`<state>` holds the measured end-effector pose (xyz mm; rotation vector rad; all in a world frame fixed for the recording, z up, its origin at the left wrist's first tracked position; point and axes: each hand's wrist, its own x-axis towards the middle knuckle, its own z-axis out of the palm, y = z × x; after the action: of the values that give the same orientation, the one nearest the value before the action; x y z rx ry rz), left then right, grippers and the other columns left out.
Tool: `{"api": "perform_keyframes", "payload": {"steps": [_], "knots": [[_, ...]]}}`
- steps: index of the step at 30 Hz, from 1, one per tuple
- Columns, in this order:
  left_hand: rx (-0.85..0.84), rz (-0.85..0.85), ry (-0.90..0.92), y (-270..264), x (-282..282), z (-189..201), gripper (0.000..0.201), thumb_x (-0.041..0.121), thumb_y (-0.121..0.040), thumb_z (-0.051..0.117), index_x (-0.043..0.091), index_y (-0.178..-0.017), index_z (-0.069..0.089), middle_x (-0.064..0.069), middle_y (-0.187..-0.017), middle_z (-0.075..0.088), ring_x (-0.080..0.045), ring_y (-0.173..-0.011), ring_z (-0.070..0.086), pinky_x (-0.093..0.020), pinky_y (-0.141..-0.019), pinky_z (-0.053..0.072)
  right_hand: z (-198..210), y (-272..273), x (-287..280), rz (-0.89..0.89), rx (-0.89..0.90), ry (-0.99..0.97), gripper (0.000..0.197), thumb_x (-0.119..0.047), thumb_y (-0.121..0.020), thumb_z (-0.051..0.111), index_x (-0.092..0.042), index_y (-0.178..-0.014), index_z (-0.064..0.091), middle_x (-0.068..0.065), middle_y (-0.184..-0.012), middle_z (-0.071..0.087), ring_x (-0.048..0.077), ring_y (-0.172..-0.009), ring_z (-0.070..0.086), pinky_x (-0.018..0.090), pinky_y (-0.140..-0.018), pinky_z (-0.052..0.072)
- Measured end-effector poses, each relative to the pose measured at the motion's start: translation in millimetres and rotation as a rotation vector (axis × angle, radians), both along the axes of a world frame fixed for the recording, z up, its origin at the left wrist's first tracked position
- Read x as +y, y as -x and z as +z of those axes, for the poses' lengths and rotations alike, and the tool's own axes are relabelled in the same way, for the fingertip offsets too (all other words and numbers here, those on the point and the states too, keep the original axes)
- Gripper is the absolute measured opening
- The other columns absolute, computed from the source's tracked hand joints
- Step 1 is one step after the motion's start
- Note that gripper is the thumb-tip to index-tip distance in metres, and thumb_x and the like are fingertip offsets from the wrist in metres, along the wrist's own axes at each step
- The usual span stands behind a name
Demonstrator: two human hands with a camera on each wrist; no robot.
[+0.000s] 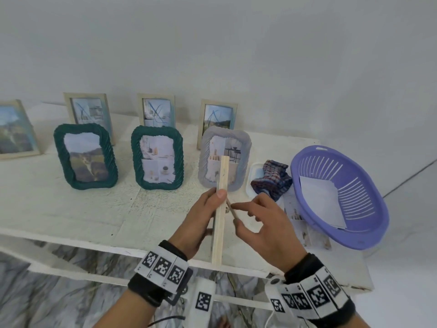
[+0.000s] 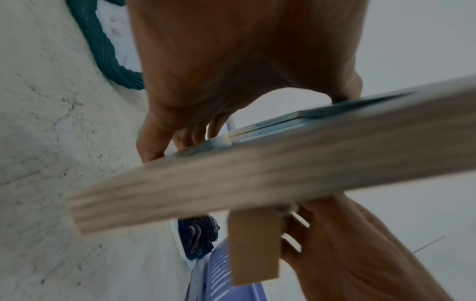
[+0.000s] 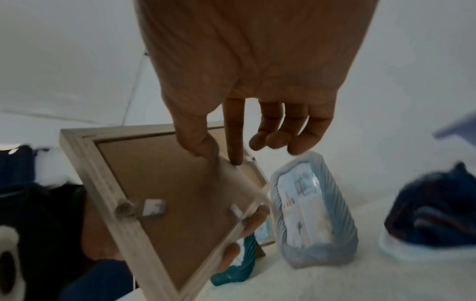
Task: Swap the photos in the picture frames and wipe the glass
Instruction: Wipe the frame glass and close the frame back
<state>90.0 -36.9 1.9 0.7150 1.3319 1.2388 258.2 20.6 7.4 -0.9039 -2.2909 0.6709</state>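
I hold a light wooden picture frame (image 1: 221,209) edge-on above the front of the white table (image 1: 71,209). My left hand (image 1: 214,211) grips it, thumb on the near edge and fingers behind. In the right wrist view its brown backing board (image 3: 159,183) faces me, with small turn clips on it. My right hand (image 1: 234,214) pinches the frame's cardboard stand (image 2: 253,244) between thumb and forefinger; the other fingers hang loose. A dark checked cloth (image 1: 272,179) lies on a small white tray (image 1: 254,171) to the right.
Two green frames (image 1: 85,156) (image 1: 157,157) and a grey frame (image 1: 243,150) stand mid-table, with several wooden frames (image 1: 88,112) behind them. A purple basket (image 1: 340,197) holding white paper sits at the right, over loose photos (image 1: 305,223).
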Motion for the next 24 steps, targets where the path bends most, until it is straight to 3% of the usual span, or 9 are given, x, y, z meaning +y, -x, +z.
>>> {"api": "perform_keyframes", "payload": {"steps": [3,5,8,11,13,16,18,20,24], "knots": [[0.062,0.037,0.023,1.6,0.0,2.2,0.101,0.082,-0.054,0.062,0.027,-0.137,0.047,0.009,-0.115,0.064,-0.009,-0.11,0.062,-0.044,-0.096,0.051,8.2,0.3,-1.2,-0.107,-0.153,-0.11,0.027,-0.041,-0.086,0.05,-0.036,-0.104,0.07,-0.016,-0.053,0.041,0.006,-0.052,0.044,0.028,-0.05,0.041],[0.09,0.058,0.015,-0.3,1.5,3.3,0.105,0.081,-0.054,0.064,0.03,-0.143,0.04,0.008,-0.127,0.061,-0.008,-0.112,0.061,-0.043,-0.097,0.051,10.3,3.3,-6.9,-0.09,-0.141,0.045,0.026,-0.033,-0.093,0.05,-0.037,-0.113,0.067,-0.012,-0.048,0.052,0.009,-0.045,0.052,0.033,-0.051,0.048],[0.15,0.106,-0.031,0.7,-0.2,5.6,0.098,0.078,-0.063,0.067,0.034,-0.143,0.034,0.013,-0.131,0.055,0.006,-0.108,0.058,-0.019,-0.084,0.051,13.8,10.6,-8.8,-0.071,0.164,0.638,0.029,-0.019,-0.102,0.042,-0.022,-0.113,0.069,0.001,-0.072,0.072,0.02,-0.058,0.067,0.044,-0.066,0.058],[0.153,0.188,-0.03,13.7,-5.5,3.6,0.083,0.082,-0.07,0.053,0.032,-0.137,0.048,0.015,-0.13,0.059,-0.004,-0.119,0.056,-0.036,-0.103,0.046,7.6,11.2,2.4,-0.126,0.517,1.208,0.045,-0.041,-0.102,0.038,-0.012,-0.114,0.07,0.018,-0.107,0.071,0.041,-0.1,0.064,0.057,-0.093,0.05],[0.092,0.189,0.006,25.4,-9.5,7.4,0.075,0.08,-0.078,0.04,0.027,-0.126,0.062,0.008,-0.116,0.07,-0.012,-0.109,0.063,-0.038,-0.094,0.05,3.0,12.5,9.1,-0.108,0.659,1.425,0.064,-0.058,-0.096,0.037,-0.006,-0.121,0.066,0.02,-0.11,0.069,0.04,-0.097,0.063,0.048,-0.086,0.052],[0.026,0.089,0.065,42.8,-10.6,14.7,0.078,0.076,-0.077,0.03,0.02,-0.115,0.069,-0.006,-0.1,0.074,-0.02,-0.089,0.066,-0.036,-0.077,0.052,2.5,22.9,11.7,-0.073,0.675,1.469,0.069,-0.062,-0.092,0.038,-0.005,-0.117,0.068,0.017,-0.092,0.058,0.028,-0.069,0.054,0.031,-0.059,0.049],[-0.01,0.047,0.102,55.5,-11.8,16.4,0.082,0.079,-0.075,0.028,0.021,-0.114,0.07,-0.011,-0.1,0.073,-0.023,-0.089,0.065,-0.036,-0.075,0.052,2.5,34.2,9.4,-0.073,0.641,1.43,0.064,-0.059,-0.091,0.04,-0.008,-0.111,0.072,0.019,-0.089,0.063,0.027,-0.065,0.06,0.03,-0.054,0.052],[-0.043,0.038,0.137,71.4,-15.2,14.4,0.083,0.081,-0.076,0.026,0.022,-0.113,0.07,-0.01,-0.1,0.074,-0.026,-0.094,0.067,-0.038,-0.078,0.053,0.6,48.8,6.1,-0.04,0.613,1.414,0.061,-0.058,-0.092,0.041,-0.01,-0.113,0.071,0.015,-0.087,0.069,0.026,-0.067,0.066,0.032,-0.057,0.054],[-0.079,0.061,0.165,111.9,-28.6,11.9,0.088,0.083,-0.083,0.017,0.022,-0.117,0.07,-0.014,-0.112,0.072,-0.034,-0.111,0.065,-0.051,-0.097,0.05,-3.5,92.1,-5.0,-0.017,0.537,1.388,0.055,-0.056,-0.097,0.039,-0.016,-0.122,0.067,0.015,-0.109,0.07,0.027,-0.088,0.068,0.037,-0.073,0.055]]}}
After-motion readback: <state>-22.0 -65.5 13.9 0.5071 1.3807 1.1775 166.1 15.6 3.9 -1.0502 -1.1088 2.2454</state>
